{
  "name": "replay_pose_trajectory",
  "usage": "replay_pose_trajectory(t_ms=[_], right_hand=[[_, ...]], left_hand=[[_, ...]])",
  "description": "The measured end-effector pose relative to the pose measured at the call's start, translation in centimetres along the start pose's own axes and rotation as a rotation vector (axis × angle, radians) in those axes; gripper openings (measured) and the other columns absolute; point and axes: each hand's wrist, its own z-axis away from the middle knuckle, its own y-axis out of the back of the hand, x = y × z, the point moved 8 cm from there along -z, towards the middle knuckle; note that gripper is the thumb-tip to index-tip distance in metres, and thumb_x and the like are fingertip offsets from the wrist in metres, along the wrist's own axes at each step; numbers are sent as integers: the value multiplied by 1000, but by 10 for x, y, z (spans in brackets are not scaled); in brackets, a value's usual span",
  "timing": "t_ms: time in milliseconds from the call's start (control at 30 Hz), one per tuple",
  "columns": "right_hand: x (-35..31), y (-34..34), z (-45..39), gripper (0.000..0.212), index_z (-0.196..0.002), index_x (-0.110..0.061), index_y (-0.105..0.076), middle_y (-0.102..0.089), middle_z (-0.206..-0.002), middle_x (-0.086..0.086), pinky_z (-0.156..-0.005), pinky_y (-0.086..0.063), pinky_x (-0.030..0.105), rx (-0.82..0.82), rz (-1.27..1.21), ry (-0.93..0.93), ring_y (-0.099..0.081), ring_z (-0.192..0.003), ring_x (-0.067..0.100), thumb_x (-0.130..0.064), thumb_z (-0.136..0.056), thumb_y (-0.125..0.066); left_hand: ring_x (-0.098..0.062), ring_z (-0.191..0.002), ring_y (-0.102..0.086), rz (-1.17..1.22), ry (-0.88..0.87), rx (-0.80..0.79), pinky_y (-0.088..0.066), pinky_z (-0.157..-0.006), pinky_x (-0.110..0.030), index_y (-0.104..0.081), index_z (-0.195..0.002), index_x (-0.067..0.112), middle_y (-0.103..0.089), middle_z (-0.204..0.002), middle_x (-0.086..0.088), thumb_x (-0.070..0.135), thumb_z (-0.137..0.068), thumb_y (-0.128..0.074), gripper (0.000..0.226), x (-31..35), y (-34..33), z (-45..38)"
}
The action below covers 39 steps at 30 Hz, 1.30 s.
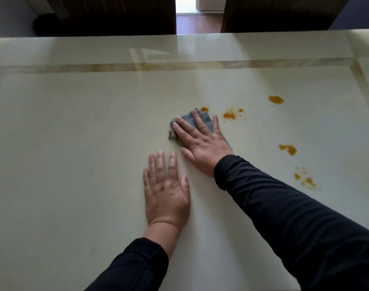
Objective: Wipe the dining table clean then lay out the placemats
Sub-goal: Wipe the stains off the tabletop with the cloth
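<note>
A glossy cream dining table (78,127) fills the view. My right hand (202,143) lies flat with straight fingers on a folded grey cloth (191,120) near the table's middle and presses it down. My left hand (165,190) rests flat on the bare tabletop just in front of and to the left of the cloth, fingers straight. Several orange stains mark the right side: a small spot (204,109) touches the cloth's far edge, one cluster (230,115) lies just right of the cloth, and one blot (276,99) sits farther back. No placemats are in view.
More orange stains (288,148) and specks (306,180) lie near the table's right edge. Two dark wooden chair backs (108,15) (280,13) stand behind the far edge, with a strip of wooden floor (199,23) between them.
</note>
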Motion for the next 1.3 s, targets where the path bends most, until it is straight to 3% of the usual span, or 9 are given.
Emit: replay_pose_trajectory(t_ms=[200,433,667,733,867,967,1067,1200,1300], right_hand=[[35,7,-21,65,-157,-30,9,15,-164,-12,-117,8,61,31,-104,-252,20,-150,25,-50,-101,-18],[21,4,-8,66,-157,-33,6,8,-165,-13,-117,5,64,9,-29,23,13,-152,21,-57,-100,-17],[84,8,-14,65,-158,-29,6,11,-165,-10,-115,8,65,35,-118,-388,14,-152,26,-53,-102,-19],[69,3,7,67,-158,-27,6,12,-166,-8,-115,9,63,53,-117,-380,14,-152,27,-53,-102,-20],[79,3,17,64,-157,-33,3,7,-166,-12,-116,9,60,9,-61,-191,11,-152,22,-54,-102,-21],[129,5,8,63,-157,-33,4,11,-165,-13,-117,8,62,-3,-124,-393,14,-152,23,-53,-102,-20],[138,5,15,65,-157,-29,6,14,-165,-10,-117,7,62,26,-162,-523,15,-151,26,-52,-102,-20],[94,-7,72,67,-157,-30,5,12,-165,-10,-118,8,58,28,-124,-360,15,-152,24,-54,-100,-18],[103,-15,101,66,-157,-34,4,9,-165,-13,-119,8,57,4,-97,-311,14,-152,20,-56,-99,-15]], left_hand=[[-23,-154,10,-26,-17,-40,-4,-124,-46,-3,-160,24,5,-168,-6,45,-99,-19,67,0,-4,-2],[-25,-154,8,-63,-4,-60,-6,-124,-48,-2,-160,23,5,-168,-7,45,-99,-18,68,-1,-5,-2],[-23,-154,9,-35,-6,-64,-2,-124,-46,-3,-160,25,4,-168,-5,45,-97,-18,67,-2,-3,-3],[-24,-154,7,-32,-10,-56,-2,-124,-45,-5,-160,25,1,-168,-5,45,-97,-20,67,-2,-3,-2],[-23,-154,7,-31,-5,-64,-3,-124,-46,-6,-160,25,1,-168,-5,46,-97,-20,68,-2,-4,-3],[-22,-154,10,-37,-4,-72,-3,-124,-45,-4,-160,26,5,-168,-3,46,-97,-18,68,-2,-5,-3],[-22,-154,10,-40,-7,-68,-2,-124,-45,-4,-160,26,4,-168,-3,46,-97,-17,67,-3,-5,-4],[-22,-154,7,-27,-7,-52,-2,-124,-45,-6,-160,25,1,-168,-4,46,-97,-17,67,-2,-3,-3],[-23,-154,6,-31,-1,-49,-2,-124,-44,-6,-160,25,1,-168,-4,46,-97,-17,67,-2,-4,-3]])
